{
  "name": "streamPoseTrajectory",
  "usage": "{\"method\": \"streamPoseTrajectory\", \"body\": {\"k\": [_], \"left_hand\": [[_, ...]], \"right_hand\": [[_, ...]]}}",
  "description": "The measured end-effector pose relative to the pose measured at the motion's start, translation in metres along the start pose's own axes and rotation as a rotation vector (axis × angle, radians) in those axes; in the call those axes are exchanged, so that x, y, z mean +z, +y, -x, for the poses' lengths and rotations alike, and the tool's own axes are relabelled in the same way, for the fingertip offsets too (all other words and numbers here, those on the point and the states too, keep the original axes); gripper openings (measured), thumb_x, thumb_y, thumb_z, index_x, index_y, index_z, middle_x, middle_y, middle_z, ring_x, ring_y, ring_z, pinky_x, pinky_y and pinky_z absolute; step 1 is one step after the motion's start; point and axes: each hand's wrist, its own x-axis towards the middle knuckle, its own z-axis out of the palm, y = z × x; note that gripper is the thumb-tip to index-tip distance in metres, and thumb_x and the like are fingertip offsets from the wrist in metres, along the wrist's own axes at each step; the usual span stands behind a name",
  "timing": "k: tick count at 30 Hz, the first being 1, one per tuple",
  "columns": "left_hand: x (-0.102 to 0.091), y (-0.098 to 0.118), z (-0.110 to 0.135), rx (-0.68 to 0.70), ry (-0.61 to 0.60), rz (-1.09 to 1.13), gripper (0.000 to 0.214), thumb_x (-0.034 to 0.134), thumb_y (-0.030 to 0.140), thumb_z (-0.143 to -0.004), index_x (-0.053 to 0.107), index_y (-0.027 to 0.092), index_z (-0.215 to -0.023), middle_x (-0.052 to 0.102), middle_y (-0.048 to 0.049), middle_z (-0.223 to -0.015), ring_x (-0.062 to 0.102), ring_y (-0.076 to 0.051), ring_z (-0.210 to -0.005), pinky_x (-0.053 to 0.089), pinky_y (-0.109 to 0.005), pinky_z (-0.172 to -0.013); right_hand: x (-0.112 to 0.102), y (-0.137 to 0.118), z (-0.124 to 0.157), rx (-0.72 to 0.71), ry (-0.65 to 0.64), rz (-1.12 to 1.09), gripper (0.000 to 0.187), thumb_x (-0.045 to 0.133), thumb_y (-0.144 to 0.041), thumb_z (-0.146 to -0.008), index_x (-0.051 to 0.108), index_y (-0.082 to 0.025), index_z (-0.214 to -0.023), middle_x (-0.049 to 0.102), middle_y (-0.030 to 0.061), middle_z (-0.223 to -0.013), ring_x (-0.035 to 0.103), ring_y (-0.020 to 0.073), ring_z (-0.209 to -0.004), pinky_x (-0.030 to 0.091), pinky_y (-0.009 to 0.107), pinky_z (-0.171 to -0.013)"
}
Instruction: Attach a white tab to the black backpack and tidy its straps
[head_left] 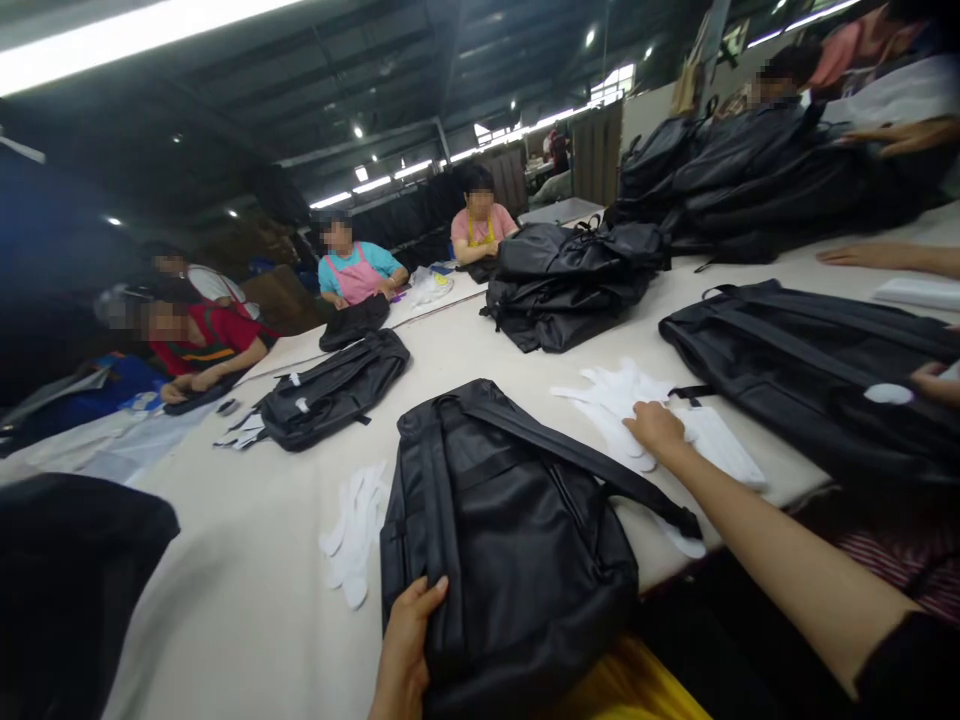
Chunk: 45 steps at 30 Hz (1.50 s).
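A black backpack [517, 540] lies in front of me on the pale table, its shoulder straps facing up. My left hand [411, 635] grips its lower left side, thumb on top near a strap. My right hand [658, 428] reaches past the backpack to a pile of white round-ended strips [611, 395]. Its fingers are pinched together at the edge of the pile, on a white strip as far as I can see; the fingertips are partly hidden. More white strips [354, 535] are spread left of the backpack.
A white stack [724, 445] sits beside my right hand. Another backpack [810, 360] lies to the right, near another person's hands. Piled black bags [570, 285] stand farther back, and a smaller backpack [334, 390] lies left. Several people sit across the table [247, 530].
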Motion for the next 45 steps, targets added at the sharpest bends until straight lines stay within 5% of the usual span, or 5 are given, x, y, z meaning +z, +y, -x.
{"method": "streamPoseTrajectory", "body": {"k": [14, 21, 26, 34, 45], "left_hand": [[-0.012, -0.007, -0.008, 0.019, -0.030, 0.028, 0.019, 0.066, 0.017, -0.059, 0.056, 0.012, -0.074, 0.064, -0.0052, -0.061, 0.061, -0.020, -0.055, 0.050, -0.031, -0.053], [-0.020, -0.010, -0.017, 0.011, -0.080, 0.060, 0.019, 0.064, 0.014, -0.059, 0.057, 0.010, -0.077, 0.064, -0.0054, -0.060, 0.062, -0.018, -0.058, 0.050, -0.030, -0.056], [-0.024, -0.002, -0.009, 0.001, -0.150, 0.130, 0.013, 0.062, 0.014, -0.062, 0.056, 0.009, -0.072, 0.062, -0.0058, -0.057, 0.059, -0.016, -0.051, 0.049, -0.028, -0.055], [-0.037, 0.016, -0.004, -0.040, -0.147, 0.222, 0.008, 0.060, 0.013, -0.065, 0.057, 0.007, -0.069, 0.062, -0.0063, -0.059, 0.058, -0.013, -0.052, 0.049, -0.026, -0.058], [-0.041, 0.023, -0.004, -0.140, -0.103, 0.244, 0.010, 0.055, 0.015, -0.071, 0.058, 0.006, -0.074, 0.062, -0.0065, -0.063, 0.060, -0.013, -0.058, 0.050, -0.028, -0.066]], "right_hand": [[-0.024, 0.001, -0.002, -0.004, -0.034, -0.441, 0.023, 0.046, -0.035, -0.069, 0.050, -0.015, -0.058, 0.049, 0.0017, -0.050, 0.049, 0.0130, -0.050, 0.037, 0.024, -0.048], [-0.040, -0.042, 0.067, -0.070, -0.097, -1.108, 0.035, 0.057, -0.044, -0.062, 0.058, -0.014, -0.080, 0.050, -0.0020, -0.056, 0.038, 0.0060, -0.040, 0.029, 0.019, -0.034], [-0.030, -0.110, 0.146, -0.306, -0.174, -1.276, 0.026, 0.061, -0.040, -0.063, 0.063, -0.018, -0.078, 0.060, 0.0030, -0.083, 0.055, 0.0152, -0.078, 0.045, 0.027, -0.069], [0.018, -0.160, 0.188, -0.985, -0.681, -0.797, 0.023, 0.049, -0.026, -0.072, 0.066, -0.024, -0.087, 0.057, 0.0023, -0.099, 0.052, 0.0161, -0.093, 0.038, 0.028, -0.085], [0.031, -0.128, 0.219, -0.625, -0.468, -0.003, 0.021, 0.054, -0.035, -0.066, 0.057, -0.016, -0.076, 0.057, 0.0097, -0.082, 0.056, 0.0221, -0.074, 0.040, 0.031, -0.062]]}}
